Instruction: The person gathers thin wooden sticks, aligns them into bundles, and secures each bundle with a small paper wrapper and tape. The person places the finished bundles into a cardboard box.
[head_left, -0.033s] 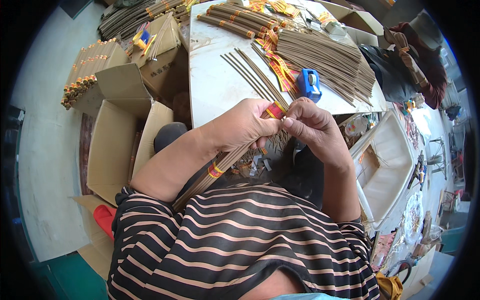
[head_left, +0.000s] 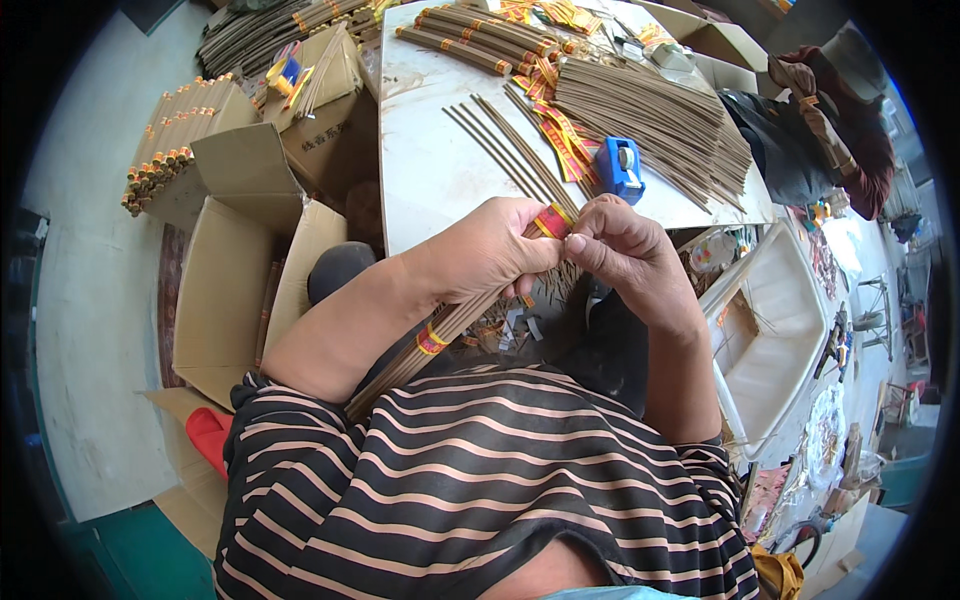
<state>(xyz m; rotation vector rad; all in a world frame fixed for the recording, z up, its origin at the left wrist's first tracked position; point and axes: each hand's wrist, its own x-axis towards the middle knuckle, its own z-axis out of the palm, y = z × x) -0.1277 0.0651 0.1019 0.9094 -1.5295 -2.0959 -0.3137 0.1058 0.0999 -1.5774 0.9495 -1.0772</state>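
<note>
A slanting bundle of thin brown incense sticks (head_left: pixel 455 318) lies across my lap, its upper end over the table's near edge. My left hand (head_left: pixel 493 250) is wrapped round it near that end. A red and yellow paper band (head_left: pixel 551 221) circles the sticks just above my left thumb, and a second band (head_left: pixel 431 340) sits lower down. Beside the upper band, my right hand (head_left: pixel 622 240) has thumb and fingertips pinched together; what they hold is too small to make out. A blue tape dispenser (head_left: pixel 620 172) stands on the table just beyond my right hand.
On the white table (head_left: pixel 420 150) lie loose incense sticks (head_left: pixel 650 125), red-yellow paper strips (head_left: pixel 565 145) and banded bundles (head_left: pixel 470 45). An open cardboard box (head_left: pixel 225 290) stands left, a white tub (head_left: pixel 775 320) right. Another person (head_left: pixel 830 130) holds sticks at the far right.
</note>
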